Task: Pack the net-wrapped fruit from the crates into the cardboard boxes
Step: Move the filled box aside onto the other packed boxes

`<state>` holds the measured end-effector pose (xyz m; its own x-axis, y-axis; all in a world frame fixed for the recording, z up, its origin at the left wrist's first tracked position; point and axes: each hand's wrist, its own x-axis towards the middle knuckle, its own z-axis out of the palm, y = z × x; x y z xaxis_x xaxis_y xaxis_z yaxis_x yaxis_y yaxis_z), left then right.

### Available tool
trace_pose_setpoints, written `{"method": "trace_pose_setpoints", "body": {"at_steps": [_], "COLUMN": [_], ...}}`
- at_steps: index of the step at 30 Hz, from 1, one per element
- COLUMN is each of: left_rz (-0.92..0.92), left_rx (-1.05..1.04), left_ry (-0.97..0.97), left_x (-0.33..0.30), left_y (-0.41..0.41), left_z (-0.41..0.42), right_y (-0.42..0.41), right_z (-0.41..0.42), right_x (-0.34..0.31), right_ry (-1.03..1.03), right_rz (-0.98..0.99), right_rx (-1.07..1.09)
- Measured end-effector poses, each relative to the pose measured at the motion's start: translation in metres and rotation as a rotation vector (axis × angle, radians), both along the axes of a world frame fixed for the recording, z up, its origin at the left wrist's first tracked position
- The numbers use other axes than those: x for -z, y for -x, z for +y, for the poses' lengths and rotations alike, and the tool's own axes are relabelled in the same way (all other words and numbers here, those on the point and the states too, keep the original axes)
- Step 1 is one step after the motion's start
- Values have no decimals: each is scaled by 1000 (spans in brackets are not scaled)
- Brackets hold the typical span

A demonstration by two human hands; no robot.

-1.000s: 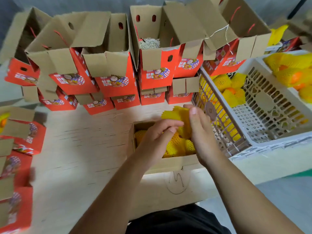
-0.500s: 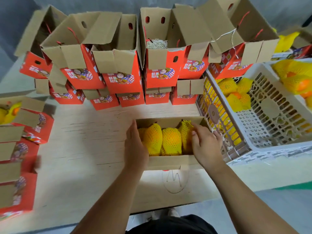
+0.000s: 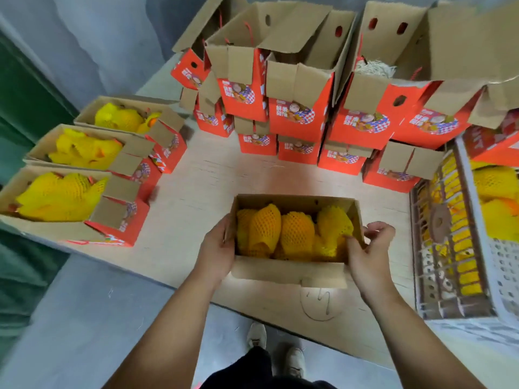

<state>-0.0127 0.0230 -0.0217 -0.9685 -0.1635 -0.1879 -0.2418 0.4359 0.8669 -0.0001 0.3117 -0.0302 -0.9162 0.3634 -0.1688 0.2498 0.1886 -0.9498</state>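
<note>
- The open box (image 3: 292, 272) sits on the table (image 3: 196, 197), right in front of the person, between both hands.
- It looks full of fruit (image 3: 297, 233) in yellow nets, packed side by side in a row.
- The box is longer from left to right, so each hand is at one short end.
- The left hand (image 3: 217, 248) is on the left end. Its fingers are curled round the wall of the box and hold it.
- The right hand (image 3: 368, 248) is on the right end. Its thumb is hooked over the top edge next to the last fruit, and its fingers wrap the outside.
- Three filled boxes (image 3: 70, 197) sit in a line far to the left, near the table edge.
- I think this box goes there next, so the move is to the left. The left hand is on the side that leads.
- The white crate (image 3: 477, 248) with more fruit is close on the right, beside the right hand.
- Many empty red boxes (image 3: 295, 113) are stacked at the back.
</note>
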Motion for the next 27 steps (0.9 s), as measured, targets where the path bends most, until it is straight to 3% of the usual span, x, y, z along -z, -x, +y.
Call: {"method": "trace_pose_setpoints", "body": {"at_steps": [2,5,8,10,19,23,27], "left_rz": [9,-39,-70,-107,-53,128,188], "left_rx": [-107,-265,-308,-255,54,50,-19], "left_ry": [-84,-130,-95,-70,41,80,44], "left_x": [1,6,12,11,-71,-134,-181], "left_y": [-13,-24,-28,-25,49,96,136], "left_z": [-28,-58,-82,-96,-179,-243,-325], "right_y": [8,19,25,29,82,115,149], "right_z": [-21,-54,-81,-92,-146,-196,-280], "right_x": [-2,-10,-16,-16,-79,-129,-187], "right_ry": [13,-199,-342,-433,-221,-59,0], "right_rz": [-51,-117,-175,-175,-109,-14,110], "right_rx": [-149,-451,-551,-505,-200,-148,-239]}}
